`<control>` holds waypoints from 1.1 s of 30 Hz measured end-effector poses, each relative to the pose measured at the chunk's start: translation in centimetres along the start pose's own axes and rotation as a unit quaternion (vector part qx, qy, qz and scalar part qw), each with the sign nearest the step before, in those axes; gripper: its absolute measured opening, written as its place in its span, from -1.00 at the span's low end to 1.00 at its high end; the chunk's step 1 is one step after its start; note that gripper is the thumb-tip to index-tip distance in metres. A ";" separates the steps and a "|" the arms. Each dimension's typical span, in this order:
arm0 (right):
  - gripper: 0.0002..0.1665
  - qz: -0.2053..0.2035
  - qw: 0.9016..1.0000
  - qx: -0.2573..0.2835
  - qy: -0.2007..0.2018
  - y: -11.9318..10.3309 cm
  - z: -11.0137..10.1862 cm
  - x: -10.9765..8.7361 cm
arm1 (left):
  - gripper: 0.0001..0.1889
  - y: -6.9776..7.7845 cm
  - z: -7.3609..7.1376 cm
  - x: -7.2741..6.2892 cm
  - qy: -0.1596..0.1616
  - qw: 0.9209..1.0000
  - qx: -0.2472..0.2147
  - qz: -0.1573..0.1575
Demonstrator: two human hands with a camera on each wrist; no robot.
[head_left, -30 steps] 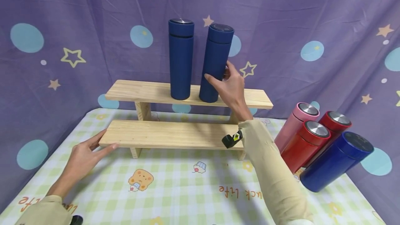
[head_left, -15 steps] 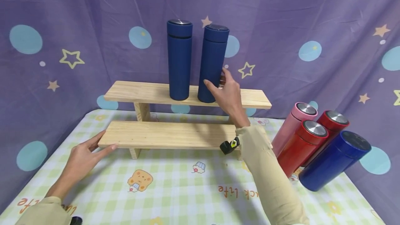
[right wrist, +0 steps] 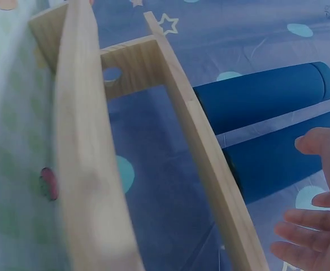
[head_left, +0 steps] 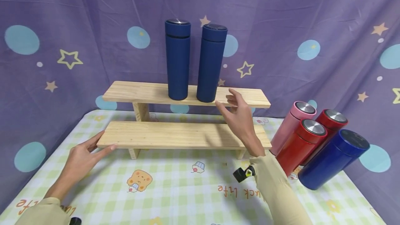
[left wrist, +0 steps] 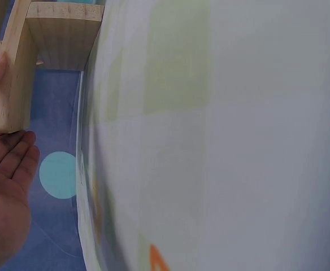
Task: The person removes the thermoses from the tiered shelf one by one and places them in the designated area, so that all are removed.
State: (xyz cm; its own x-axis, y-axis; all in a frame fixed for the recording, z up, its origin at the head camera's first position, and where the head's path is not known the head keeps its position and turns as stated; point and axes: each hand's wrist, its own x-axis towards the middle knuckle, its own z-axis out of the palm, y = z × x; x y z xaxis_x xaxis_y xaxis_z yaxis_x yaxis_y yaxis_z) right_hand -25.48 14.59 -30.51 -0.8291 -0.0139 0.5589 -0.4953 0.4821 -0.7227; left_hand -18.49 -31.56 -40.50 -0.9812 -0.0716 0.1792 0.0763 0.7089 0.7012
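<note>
Two navy vacuum flasks stand side by side on the upper board of a two-tier wooden shelf (head_left: pixel 184 135) in the head view: a left flask (head_left: pixel 178 65) and a right flask (head_left: pixel 211 67). Just right of the right flask, my right hand (head_left: pixel 240 119) hangs with parted fingers, holding nothing. The right wrist view shows a gap between this hand (right wrist: pixel 329 175) and the flasks. At the lower board's left end, my left hand (head_left: pixel 82 159) holds the wood, thumb along the front edge; in the left wrist view its fingers (left wrist: pixel 18 161) lie against the board's end.
On the right of the checked tablecloth (head_left: pixel 175 190) stand a pink flask (head_left: pixel 289 127), a front red flask (head_left: pixel 300 148), a rear red flask (head_left: pixel 329 124) and a glossy blue flask (head_left: pixel 332 162), close together. A purple patterned curtain (head_left: pixel 268 16) hangs behind the shelf.
My right hand has let go of the right navy flask and drawn down and rightward. That flask, tilted earlier, now stands more upright. My left hand has stayed at the shelf end.
</note>
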 end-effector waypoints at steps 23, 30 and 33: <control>-0.29 -0.020 0.994 -0.061 0.088 4.1 -5.1 -10.3 | -0.09 -0.1 0.0 -0.1 -0.002 1.000 -0.005 0.001; -0.31 -0.008 0.988 -0.095 0.119 4.8 -7.1 -12.8 | -0.11 -0.3 0.0 0.0 -0.007 1.000 -0.014 0.005; -0.33 0.003 0.985 -0.109 0.132 5.0 -7.9 -13.7 | -0.11 -0.2 0.0 0.0 -0.008 1.000 -0.012 0.003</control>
State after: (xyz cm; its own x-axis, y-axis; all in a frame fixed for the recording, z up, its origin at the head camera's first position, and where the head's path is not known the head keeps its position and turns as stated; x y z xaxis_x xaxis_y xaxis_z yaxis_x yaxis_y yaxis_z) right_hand -14.51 24.11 -38.56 -0.7217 0.2046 0.6613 -0.3990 0.6578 -0.6389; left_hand -18.54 -31.74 -40.66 -0.9834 -0.0552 0.1727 0.0870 0.6917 0.7169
